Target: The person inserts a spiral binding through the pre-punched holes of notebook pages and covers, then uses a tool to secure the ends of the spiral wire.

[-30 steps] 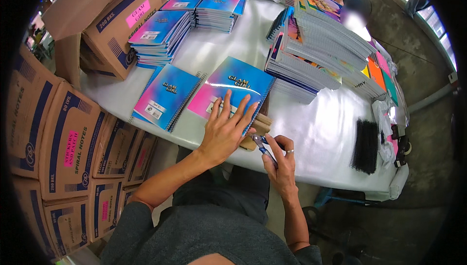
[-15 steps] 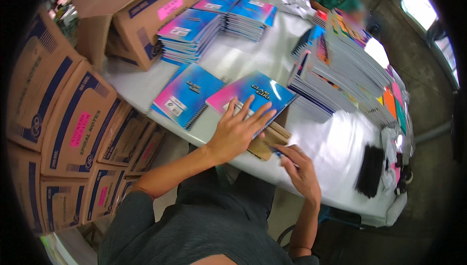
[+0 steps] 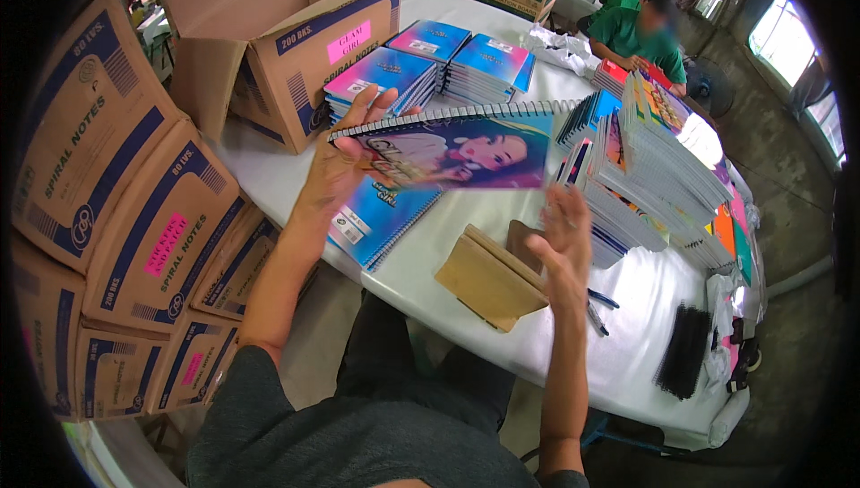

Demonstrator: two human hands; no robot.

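My left hand (image 3: 333, 166) grips the left end of a spiral notebook (image 3: 484, 152), held tilted above the table with its wire binding along the top edge. Its cover shows a drawn figure. Close to the notebook's lower right corner is my right hand (image 3: 564, 242), fingers apart and slightly blurred, with nothing in it. Beneath the held notebook, another blue and pink notebook (image 3: 394, 219) lies on the table. A folded brown cardboard block (image 3: 493, 278) stands in front of me. A slim blue and dark hand tool (image 3: 598, 313) lies right of my right wrist.
Stacks of blue and pink notebooks (image 3: 488, 67) stand beyond, beside an open carton (image 3: 269, 85). Tall notebook piles (image 3: 672, 157) rise on the right, near a black bristly bundle (image 3: 683, 352). Closed cartons (image 3: 152, 228) are stacked at left. A person in green (image 3: 627, 31) sits across the table.
The notebook has been lifted off the cardboard block and tilted up in my left hand. My right hand has let go of the slim tool, which now lies on the table.
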